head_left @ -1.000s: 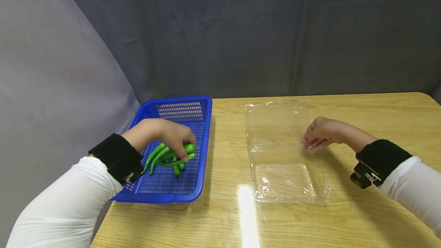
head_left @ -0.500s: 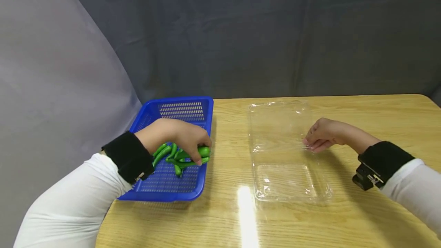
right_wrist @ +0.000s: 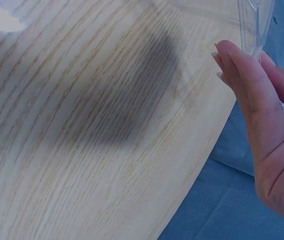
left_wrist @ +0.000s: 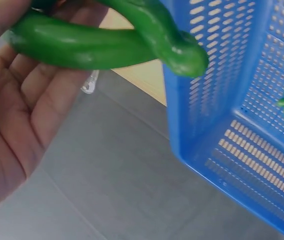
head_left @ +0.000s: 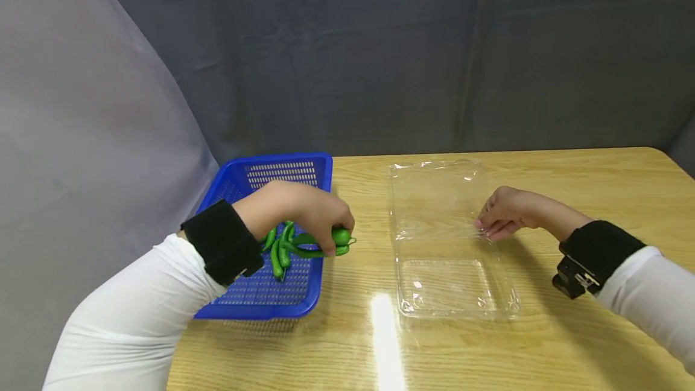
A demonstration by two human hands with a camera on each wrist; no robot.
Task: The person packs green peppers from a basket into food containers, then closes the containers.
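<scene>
My left hand point(head_left: 312, 213) grips a bunch of green peppers point(head_left: 326, 245) and holds them over the right rim of the blue basket point(head_left: 260, 309). Up close, the held peppers point(left_wrist: 101, 42) lie across my left hand point(left_wrist: 16, 115), curled under my fingers. A few more peppers point(head_left: 278, 251) lie inside the basket. My right hand point(head_left: 502, 213) rests against the right edge of the clear plastic clamshell tray point(head_left: 447, 240), its fingers point(right_wrist: 244, 80) straight along the tray's rim point(right_wrist: 254, 25).
The wooden table point(head_left: 597, 186) runs right to a rounded corner and its front edge is near me. A grey cloth backdrop point(head_left: 380, 47) hangs behind, with a paler sheet point(head_left: 81, 137) on the left. Bare tabletop separates basket and tray.
My left hand has lifted the bunch of peppers and carried it rightward, from the basket's middle to over its right rim. The right hand has stayed at the tray's edge.
</scene>
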